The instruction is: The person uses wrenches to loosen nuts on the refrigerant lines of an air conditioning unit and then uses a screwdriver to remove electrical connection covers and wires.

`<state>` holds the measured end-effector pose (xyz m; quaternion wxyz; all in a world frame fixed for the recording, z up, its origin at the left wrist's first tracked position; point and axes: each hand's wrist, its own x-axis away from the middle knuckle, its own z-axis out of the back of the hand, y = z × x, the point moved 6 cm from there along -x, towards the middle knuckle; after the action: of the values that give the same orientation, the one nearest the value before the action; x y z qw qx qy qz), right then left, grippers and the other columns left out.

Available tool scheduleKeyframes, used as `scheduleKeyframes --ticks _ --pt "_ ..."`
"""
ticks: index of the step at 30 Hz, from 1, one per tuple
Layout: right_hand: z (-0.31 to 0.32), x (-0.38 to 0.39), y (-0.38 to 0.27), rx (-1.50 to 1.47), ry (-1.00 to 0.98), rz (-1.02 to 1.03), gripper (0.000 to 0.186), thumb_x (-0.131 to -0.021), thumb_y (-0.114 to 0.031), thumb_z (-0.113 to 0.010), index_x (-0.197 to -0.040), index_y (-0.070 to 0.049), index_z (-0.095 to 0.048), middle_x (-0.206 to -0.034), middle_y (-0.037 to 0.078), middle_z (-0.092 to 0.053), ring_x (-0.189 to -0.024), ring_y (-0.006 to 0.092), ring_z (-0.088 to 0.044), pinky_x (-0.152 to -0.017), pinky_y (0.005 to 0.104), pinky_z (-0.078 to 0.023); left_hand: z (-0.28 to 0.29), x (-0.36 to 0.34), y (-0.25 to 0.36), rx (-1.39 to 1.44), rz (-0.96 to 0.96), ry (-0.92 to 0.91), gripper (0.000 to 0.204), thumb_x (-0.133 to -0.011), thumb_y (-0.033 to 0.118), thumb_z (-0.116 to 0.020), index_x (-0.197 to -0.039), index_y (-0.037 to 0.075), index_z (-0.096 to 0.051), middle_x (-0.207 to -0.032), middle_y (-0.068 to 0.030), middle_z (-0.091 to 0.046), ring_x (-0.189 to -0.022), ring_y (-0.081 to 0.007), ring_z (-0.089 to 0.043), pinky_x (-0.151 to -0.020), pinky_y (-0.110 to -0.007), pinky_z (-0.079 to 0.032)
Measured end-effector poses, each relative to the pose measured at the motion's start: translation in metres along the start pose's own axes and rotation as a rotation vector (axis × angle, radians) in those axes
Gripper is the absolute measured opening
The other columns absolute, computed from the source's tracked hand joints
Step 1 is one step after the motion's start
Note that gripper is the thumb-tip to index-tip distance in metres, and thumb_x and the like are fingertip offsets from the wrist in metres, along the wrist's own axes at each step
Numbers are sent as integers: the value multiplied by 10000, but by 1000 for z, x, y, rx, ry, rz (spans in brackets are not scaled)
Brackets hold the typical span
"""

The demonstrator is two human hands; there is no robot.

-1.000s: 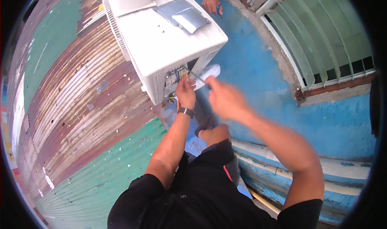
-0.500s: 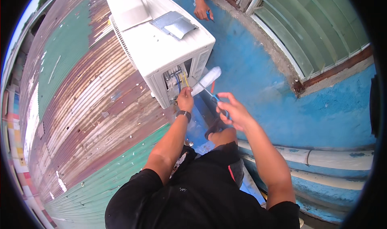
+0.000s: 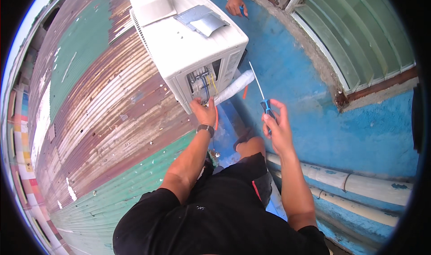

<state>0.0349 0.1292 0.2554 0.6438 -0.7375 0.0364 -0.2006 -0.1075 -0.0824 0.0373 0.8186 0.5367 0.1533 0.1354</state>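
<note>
A white outdoor air-conditioner unit (image 3: 202,44) has an uncovered opening at its near end, with a terminal block (image 3: 199,75) and blue and yellow wires (image 3: 207,88) inside. My left hand (image 3: 204,113), wearing a dark wristwatch, is at the opening's lower edge. Its thumb and fingers close around the lower wires, though the fingertips are partly hidden. In my right hand (image 3: 277,127), a blue-and-black screwdriver (image 3: 266,104) is gripped by the handle. Its long metal shaft points up, away from the unit, in front of the blue wall.
Bent sheet-metal pieces (image 3: 204,20) lie on the unit. A white-wrapped pipe (image 3: 235,85) runs beside it. Another person's hand (image 3: 235,4) holds a blue-handled tool by the louvred window (image 3: 354,39). Corrugated roofing (image 3: 103,107) spreads left; thick pipes (image 3: 359,183) line the right.
My left hand has moved down from the yellow wire to the opening's lower edge. My right hand has drawn the screwdriver right, away from the opening, and turned its tip upward.
</note>
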Motion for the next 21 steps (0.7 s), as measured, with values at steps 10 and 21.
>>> scheduleKeyframes --ticks 10,21 --pt "-45 -27 4 -79 24 179 510 -971 -88 -605 -1414 -83 -350 -962 76 -599 -562 69 -482 -456 213 -362 -24 -25 -5 32 318 116 667 -749 478 -856 -1111 24 -528 -1025 -161 -669 -976 -346 -645 -941 -466 -452" --pt "5 -11 33 79 187 356 536 -974 -104 -607 -1433 -70 -332 -947 56 -579 -630 72 -498 -542 210 -411 -14 -40 -6 -4 -71 -35 339 -976 314 -668 -939 -22 -678 -735 -103 -682 -676 -228 -643 -667 -364 -515"
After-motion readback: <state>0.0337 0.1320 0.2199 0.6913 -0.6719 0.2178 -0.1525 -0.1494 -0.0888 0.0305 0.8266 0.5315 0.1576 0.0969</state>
